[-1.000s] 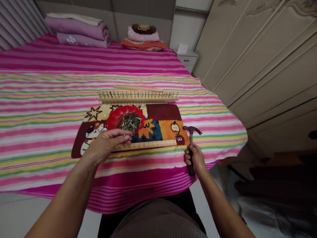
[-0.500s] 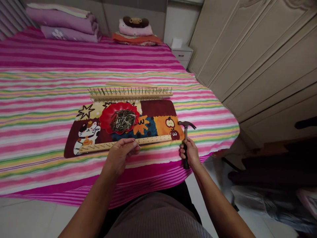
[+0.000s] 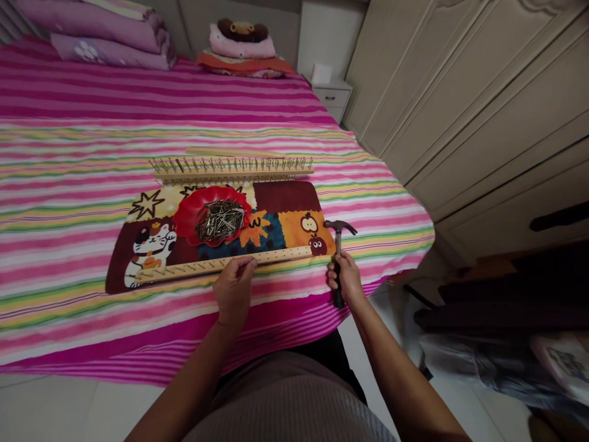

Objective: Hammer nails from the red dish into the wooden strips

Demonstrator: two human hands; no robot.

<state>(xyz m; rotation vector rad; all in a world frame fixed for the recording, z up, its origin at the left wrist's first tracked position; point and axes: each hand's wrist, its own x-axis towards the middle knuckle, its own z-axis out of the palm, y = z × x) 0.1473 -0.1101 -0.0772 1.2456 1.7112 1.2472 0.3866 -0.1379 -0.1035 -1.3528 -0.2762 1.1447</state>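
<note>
My left hand (image 3: 234,285) is closed in a pinch at the near edge of a wooden strip (image 3: 285,253). A nail showed between its fingertips a moment ago; now the fingers mostly hide it. Slanting nails stand along the strip's left part, and small holes dot its right part. Wrapped round the black handle of a claw hammer (image 3: 338,245), my right hand (image 3: 348,279) holds it head up beside the strip's right end. A red scalloped bowl (image 3: 184,221) full of loose nails (image 3: 223,221) sits behind the strip on a patterned mat (image 3: 289,199).
Behind the mat lies a wooden strip (image 3: 239,174) bristling with nails, and a bare wooden slat (image 3: 230,151) beyond it. All rest on a striped bedspread (image 3: 69,209). Folded quilts (image 3: 110,52) and a pillow stack (image 3: 242,49) are at the back; a wardrobe (image 3: 451,80) stands right.
My left hand has turned and brought its fingertips down to the wooden strip. The hammer stays in my right hand with little movement; the whole view has shifted slightly.
</note>
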